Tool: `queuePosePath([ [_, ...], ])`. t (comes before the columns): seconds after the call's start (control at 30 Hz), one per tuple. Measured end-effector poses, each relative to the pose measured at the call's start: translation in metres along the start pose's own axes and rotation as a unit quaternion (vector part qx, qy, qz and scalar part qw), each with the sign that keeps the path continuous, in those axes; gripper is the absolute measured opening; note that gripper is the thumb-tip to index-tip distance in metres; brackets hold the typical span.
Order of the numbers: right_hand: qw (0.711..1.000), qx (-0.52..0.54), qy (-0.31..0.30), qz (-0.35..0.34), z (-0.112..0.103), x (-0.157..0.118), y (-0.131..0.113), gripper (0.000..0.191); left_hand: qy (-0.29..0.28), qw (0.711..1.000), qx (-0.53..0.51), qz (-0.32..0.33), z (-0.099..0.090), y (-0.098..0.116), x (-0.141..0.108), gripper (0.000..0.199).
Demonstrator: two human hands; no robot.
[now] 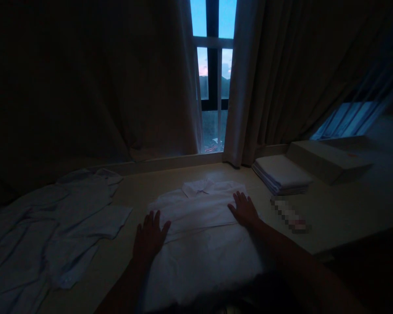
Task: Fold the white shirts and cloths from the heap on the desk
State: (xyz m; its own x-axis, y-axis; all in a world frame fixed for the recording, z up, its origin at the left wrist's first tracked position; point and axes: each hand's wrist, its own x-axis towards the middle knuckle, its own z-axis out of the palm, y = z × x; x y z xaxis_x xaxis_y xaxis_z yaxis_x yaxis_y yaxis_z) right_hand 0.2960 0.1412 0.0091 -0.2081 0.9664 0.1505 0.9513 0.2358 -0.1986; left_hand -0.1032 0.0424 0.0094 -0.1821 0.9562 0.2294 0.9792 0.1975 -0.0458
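A white collared shirt (199,244) lies flat in front of me, its collar pointing toward the window and its upper part folded over in a horizontal crease. My left hand (149,235) rests flat on the shirt's left edge, fingers spread. On the right edge, a bit farther up, my right hand (244,210) lies palm down with its fingers stretched out. Neither hand grips the cloth. The near end of the shirt fades into shadow at the bottom of the view.
Loose white garments (75,218) spread over the left side of the pale surface (136,185). To the right are a folded cloth stack (283,172), a long box (330,159) and a pixelated item (290,214). Dark curtains (249,87) flank a narrow window (212,56); the room is dim.
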Motion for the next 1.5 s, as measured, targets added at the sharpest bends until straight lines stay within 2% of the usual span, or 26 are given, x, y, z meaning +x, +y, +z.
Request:
queuePosePath([
  [0.27,1.000,-0.010,-0.004,-0.003,0.000,0.003,0.006,0.073,-0.004,1.000,-0.005,0.014,0.008,-0.005,0.001,0.079],
  [0.37,1.000,-0.016,0.013,-0.006,0.002,0.001,0.003,0.072,-0.016,1.000,0.012,-0.002,0.003,-0.004,0.005,0.078],
  [0.43,0.999,-0.020,0.024,-0.009,0.002,0.000,0.002,0.071,-0.008,1.000,0.026,0.003,-0.006,0.006,0.009,0.077],
  [0.53,0.999,-0.023,0.023,-0.008,0.000,0.000,0.001,0.070,0.012,0.997,0.009,0.069,-0.021,0.047,0.013,0.072],
  [0.63,1.000,-0.023,0.014,-0.004,-0.003,0.000,0.000,0.071,-0.027,0.982,-0.047,0.179,-0.028,0.107,0.015,0.063],
  [0.7,1.000,-0.024,0.016,-0.008,-0.004,0.000,0.000,0.071,-0.052,0.977,-0.070,0.193,-0.026,0.137,0.018,0.062],
  [0.73,0.999,-0.026,0.018,-0.010,-0.005,-0.001,0.000,0.071,-0.063,0.977,-0.076,0.187,-0.024,0.145,0.019,0.062],
  [0.77,0.999,-0.027,0.019,-0.012,-0.005,-0.001,0.000,0.071,-0.071,0.979,-0.076,0.175,-0.021,0.146,0.022,0.063],
  [0.83,0.999,-0.029,0.020,-0.011,-0.005,-0.001,0.000,0.071,-0.075,0.984,-0.067,0.149,-0.014,0.127,0.029,0.065],
  [1.0,1.000,-0.026,0.013,-0.007,-0.004,0.000,0.000,0.070,-0.080,0.996,-0.014,0.046,-0.004,0.022,0.049,0.071],
  [1.07,1.000,-0.024,0.010,-0.004,-0.005,0.001,-0.001,0.070,-0.096,0.995,0.002,0.025,-0.003,-0.005,0.055,0.070],
  [1.1,1.000,-0.023,0.008,-0.003,-0.005,0.001,-0.001,0.070,-0.095,0.995,0.010,0.021,-0.003,-0.010,0.058,0.070],
  [1.17,1.000,-0.021,0.008,-0.003,-0.006,0.001,-0.003,0.070,-0.067,0.997,0.024,0.036,-0.002,-0.006,0.066,0.070],
  [1.23,1.000,-0.022,0.012,-0.004,-0.008,0.001,-0.004,0.070,-0.031,0.996,0.023,0.083,-0.001,0.012,0.075,0.068],
  [1.33,1.000,-0.026,0.005,0.002,-0.009,0.001,-0.005,0.070,-0.046,0.988,-0.015,0.144,0.002,0.043,0.094,0.065],
  [1.4,1.000,-0.027,-0.002,0.005,-0.010,0.001,-0.005,0.069,-0.071,0.987,-0.036,0.136,0.006,0.054,0.106,0.066],
  [1.5,1.000,-0.029,-0.001,0.002,-0.010,0.002,-0.004,0.069,-0.071,0.991,-0.045,0.104,0.016,0.054,0.121,0.069],
])
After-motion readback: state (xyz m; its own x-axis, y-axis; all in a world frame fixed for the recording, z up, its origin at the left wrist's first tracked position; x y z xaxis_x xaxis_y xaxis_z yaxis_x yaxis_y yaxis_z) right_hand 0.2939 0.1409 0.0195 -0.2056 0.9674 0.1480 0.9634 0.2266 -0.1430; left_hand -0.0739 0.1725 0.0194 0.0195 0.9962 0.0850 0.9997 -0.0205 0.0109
